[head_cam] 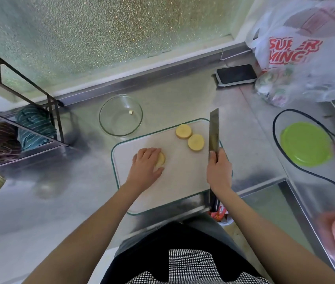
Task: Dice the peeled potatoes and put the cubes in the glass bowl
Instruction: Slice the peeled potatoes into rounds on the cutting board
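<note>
On the cutting board [183,181], left hand [147,163] over potato slice [161,159], right hand [218,171] round knife [214,130]

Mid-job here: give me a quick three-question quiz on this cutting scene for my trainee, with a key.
1. True or false: the glass bowl is full of cubes.
2. How many potato slices lie loose on the board, apart from the piece under the left hand?
3. Which does the right hand hold? A) peeler B) knife C) spoon

Key:
1. False: only one small piece shows in it.
2. Two slices, touching each other, beside the blade.
3. B, blade pointing away from the person.
</note>
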A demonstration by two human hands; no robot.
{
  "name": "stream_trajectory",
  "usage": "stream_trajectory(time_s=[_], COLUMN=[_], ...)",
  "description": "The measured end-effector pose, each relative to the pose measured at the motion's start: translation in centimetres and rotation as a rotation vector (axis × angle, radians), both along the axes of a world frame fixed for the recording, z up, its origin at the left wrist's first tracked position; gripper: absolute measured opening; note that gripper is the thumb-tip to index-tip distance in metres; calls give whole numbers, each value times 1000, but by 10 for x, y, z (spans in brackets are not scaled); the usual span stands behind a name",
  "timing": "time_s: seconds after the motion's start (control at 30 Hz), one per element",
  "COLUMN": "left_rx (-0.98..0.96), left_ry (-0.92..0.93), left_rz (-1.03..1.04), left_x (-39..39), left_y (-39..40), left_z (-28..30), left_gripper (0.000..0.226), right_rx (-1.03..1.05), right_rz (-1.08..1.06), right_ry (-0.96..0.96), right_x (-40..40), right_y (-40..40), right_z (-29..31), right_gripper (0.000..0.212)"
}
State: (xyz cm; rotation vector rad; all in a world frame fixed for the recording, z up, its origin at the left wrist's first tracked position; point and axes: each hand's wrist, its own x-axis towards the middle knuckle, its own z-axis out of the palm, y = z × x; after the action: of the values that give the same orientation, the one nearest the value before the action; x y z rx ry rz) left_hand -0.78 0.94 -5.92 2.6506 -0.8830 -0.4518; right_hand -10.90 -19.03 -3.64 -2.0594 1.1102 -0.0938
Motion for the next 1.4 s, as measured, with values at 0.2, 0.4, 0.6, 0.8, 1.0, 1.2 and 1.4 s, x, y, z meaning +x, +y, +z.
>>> stream_trajectory(time_s=[0.2, 0.4, 0.6, 0.8, 1.0, 1.2, 1.4], left_rx=[28, 52, -25, -151, -44, 20, 57], left_ry=[26, 37, 65, 81, 101, 115, 203], left_rz=[-74, -119, -97, -76, -204, -180, -194], left_x=[12, 18, 14, 17, 19, 15, 23], left_y=[-8, -12, -14, -35, -68, -88, -91], left_z=[-1, 0, 0, 9, 7, 7, 10], left_gripper=[44, 52, 59, 60, 65, 68, 64], right_rx=[56, 83, 156, 183, 197, 250, 253], right_rz=[61, 165, 218, 217, 185, 117, 43], right_ry=[42, 56, 80, 88, 76, 35, -15], right_x=[7, -4, -13, -17, -19, -25, -27], right_y=[-2, -4, 11, 8, 10, 14, 11], right_z=[-5, -5, -7, -5, -5, -4, 0], right_gripper=[20, 21, 19, 20, 23, 22, 23])
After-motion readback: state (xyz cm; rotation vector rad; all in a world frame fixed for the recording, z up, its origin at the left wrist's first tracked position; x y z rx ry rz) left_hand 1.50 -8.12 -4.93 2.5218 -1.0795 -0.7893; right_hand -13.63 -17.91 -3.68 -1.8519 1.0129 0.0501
